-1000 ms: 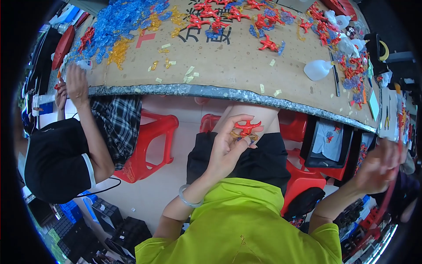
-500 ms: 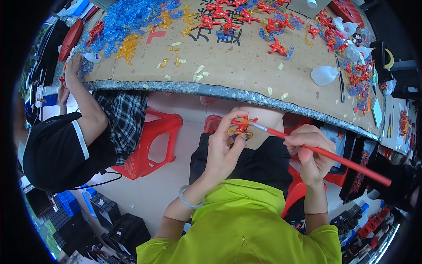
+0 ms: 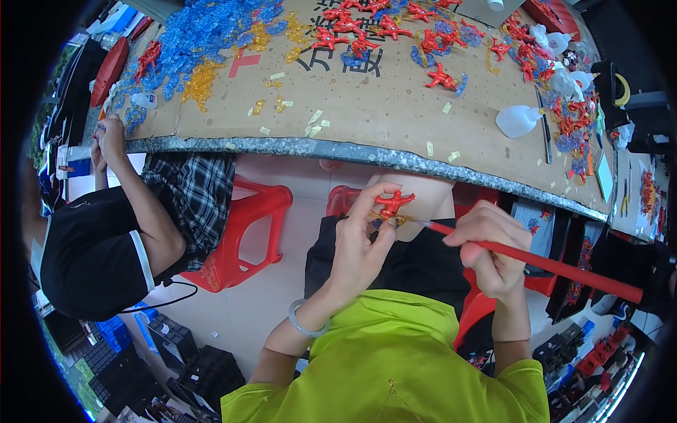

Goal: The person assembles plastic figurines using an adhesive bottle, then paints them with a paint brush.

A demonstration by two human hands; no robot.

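Cloth of a lime-green shirt (image 3: pixel 384 359), smooth and softly creased, is seen nearest, well before the counter (image 3: pixel 367 127). A pale, glossy bracelet (image 3: pixel 307 319) is worn round the left wrist. Before the counter's near edge, a small red figure (image 3: pixel 395 202), shiny and splay-limbed, is pinched between the closed fingers of the left hand (image 3: pixel 356 257); a translucent amber piece (image 3: pixel 381 216), curved in outline, is held with it. A brush (image 3: pixel 564 266) is gripped by the right hand (image 3: pixel 493 247), its fingers curled round the smooth red handle, which thickens away from the thin tip. The tip is held just beside the amber piece; whether they touch cannot be told. Left of this, before the counter, a red moulded stool (image 3: pixel 243 236) is placed. The counter is edged in speckled, stone-like grey and covered with flat brown cardboard. Pale strips (image 3: pixel 315 118) are scattered over its near part; a rounded, milky bottle (image 3: pixel 517 121) is set toward its right. On its far part, knobbly red figures (image 3: pixel 441 76) are strewn, and glassy blue pieces (image 3: pixel 197 42) are heaped at its far left.
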